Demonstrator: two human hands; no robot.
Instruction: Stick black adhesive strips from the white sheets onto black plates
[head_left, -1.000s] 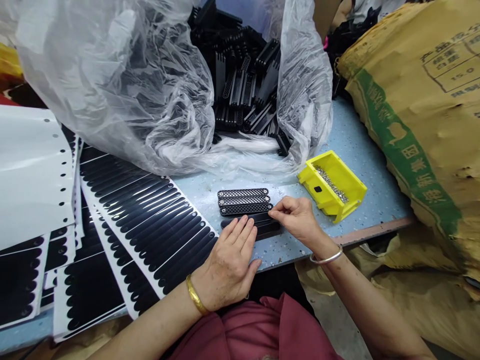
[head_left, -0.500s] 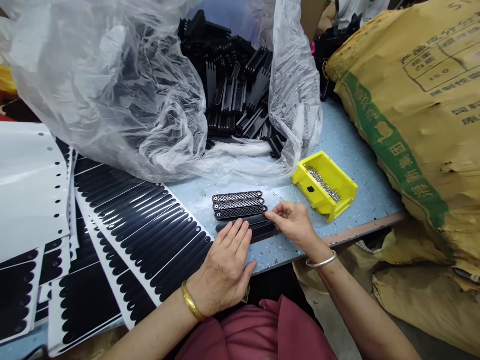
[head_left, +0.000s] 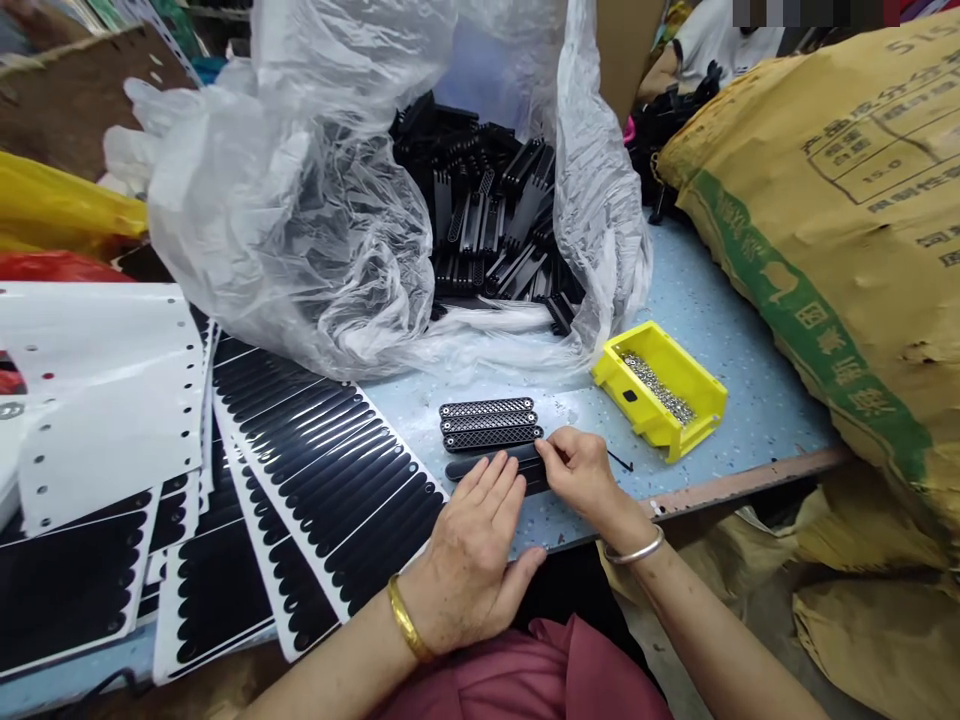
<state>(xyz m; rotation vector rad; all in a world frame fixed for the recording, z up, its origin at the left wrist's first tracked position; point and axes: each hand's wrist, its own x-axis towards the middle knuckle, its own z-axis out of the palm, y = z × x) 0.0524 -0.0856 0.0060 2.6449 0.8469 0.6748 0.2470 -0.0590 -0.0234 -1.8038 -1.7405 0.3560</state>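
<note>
A smooth black strip piece with a rounded end lies on the blue table near its front edge. My left hand rests on it with fingers stretched out flat. At the piece's right end, my right hand has thumb and forefinger pinched together; what is between them is hidden. A thin black bent rod, like a hex key, shows just right of that hand; I cannot tell if it is held. Just beyond the fingers, several black bars with a crosshatched face lie side by side.
A yellow bin of small metal parts stands at right, beside a large yellow sack. Behind, a clear plastic bag holds many black pieces. Sheets of black strips cover the left. Another person is at the back.
My view has swung left and up, so things appear farther right and lower. The bent rod now shows beside my right hand. Both hands stay at the black piece.
</note>
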